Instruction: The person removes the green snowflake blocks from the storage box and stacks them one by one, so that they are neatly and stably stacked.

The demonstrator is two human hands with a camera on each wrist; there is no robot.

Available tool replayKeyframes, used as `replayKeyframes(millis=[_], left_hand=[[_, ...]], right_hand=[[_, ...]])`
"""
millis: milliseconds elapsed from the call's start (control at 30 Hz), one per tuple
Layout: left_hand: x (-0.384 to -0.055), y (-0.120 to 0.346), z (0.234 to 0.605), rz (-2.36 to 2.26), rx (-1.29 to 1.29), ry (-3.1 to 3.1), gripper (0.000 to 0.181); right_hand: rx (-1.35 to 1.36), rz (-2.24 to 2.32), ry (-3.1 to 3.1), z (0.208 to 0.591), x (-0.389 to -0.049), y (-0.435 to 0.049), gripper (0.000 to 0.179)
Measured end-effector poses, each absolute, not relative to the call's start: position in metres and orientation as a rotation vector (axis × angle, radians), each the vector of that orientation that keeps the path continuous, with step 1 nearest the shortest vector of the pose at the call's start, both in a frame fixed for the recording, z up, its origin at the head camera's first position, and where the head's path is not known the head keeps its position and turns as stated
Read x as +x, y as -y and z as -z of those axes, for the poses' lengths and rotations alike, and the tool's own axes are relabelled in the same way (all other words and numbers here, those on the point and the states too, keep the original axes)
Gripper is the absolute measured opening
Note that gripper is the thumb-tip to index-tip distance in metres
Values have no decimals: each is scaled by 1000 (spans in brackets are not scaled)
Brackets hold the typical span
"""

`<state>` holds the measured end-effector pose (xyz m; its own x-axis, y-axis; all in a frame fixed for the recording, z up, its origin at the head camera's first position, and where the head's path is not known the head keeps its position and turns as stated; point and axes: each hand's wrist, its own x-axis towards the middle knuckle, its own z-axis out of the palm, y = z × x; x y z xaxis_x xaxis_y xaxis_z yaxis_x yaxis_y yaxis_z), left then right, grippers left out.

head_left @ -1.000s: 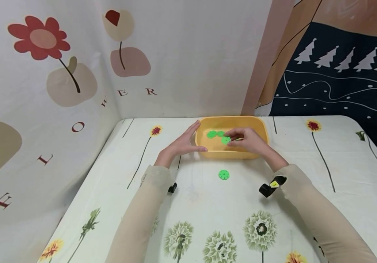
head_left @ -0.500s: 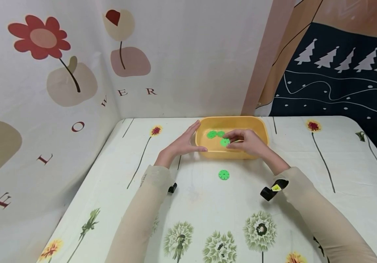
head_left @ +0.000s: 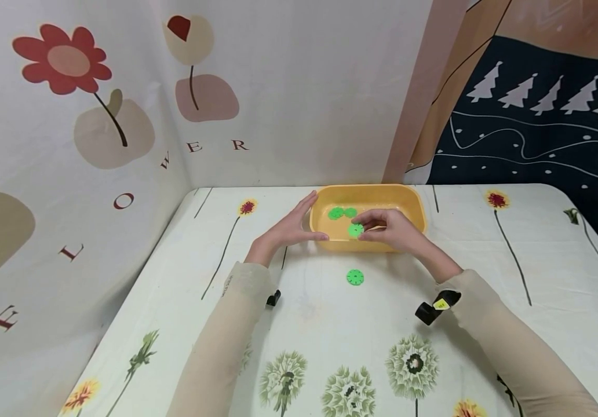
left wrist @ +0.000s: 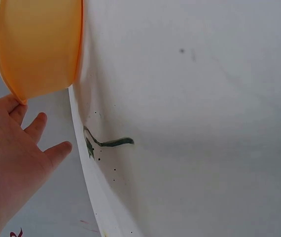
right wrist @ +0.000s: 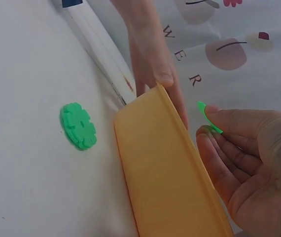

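A yellow plastic tub (head_left: pixel 369 247) stands near the far edge of the table. Spread along its left end is my left hand (head_left: pixel 292 227), thumb at the front rim and fingers toward the back; in the left wrist view some fingertips touch the tub's corner. My right hand (head_left: pixel 397 230) pinches a green notched disc (head_left: pixel 355 230) between thumb and fingers, over the tub's front part. Edge-on, the same disc (right wrist: pixel 209 118) shows above the rim in the right wrist view. Other green discs (head_left: pixel 336 213) lie on the tub's floor, left of the right hand.
On the table before the tub lies another green notched piece (head_left: pixel 355 277), which looks layered in the right wrist view. The white tablecloth (head_left: pixel 309 330) has printed flowers. A printed curtain (head_left: pixel 299 116) hangs right behind the tub.
My right hand has moved slightly toward me and left, bringing the pinched green disc closer to the tub's front rim. The left hand and the tub have stayed put.
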<state>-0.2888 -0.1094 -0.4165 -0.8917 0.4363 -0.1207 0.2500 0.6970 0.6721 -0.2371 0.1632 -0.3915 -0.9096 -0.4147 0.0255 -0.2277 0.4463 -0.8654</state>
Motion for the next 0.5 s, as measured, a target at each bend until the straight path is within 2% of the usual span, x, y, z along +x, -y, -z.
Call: replayKeyframes(millis=[500], left_hand=[[-290,110,418,-993,541,-2633,112]], right_hand=[[-671,1494,-2456,391,-225,-159,35]])
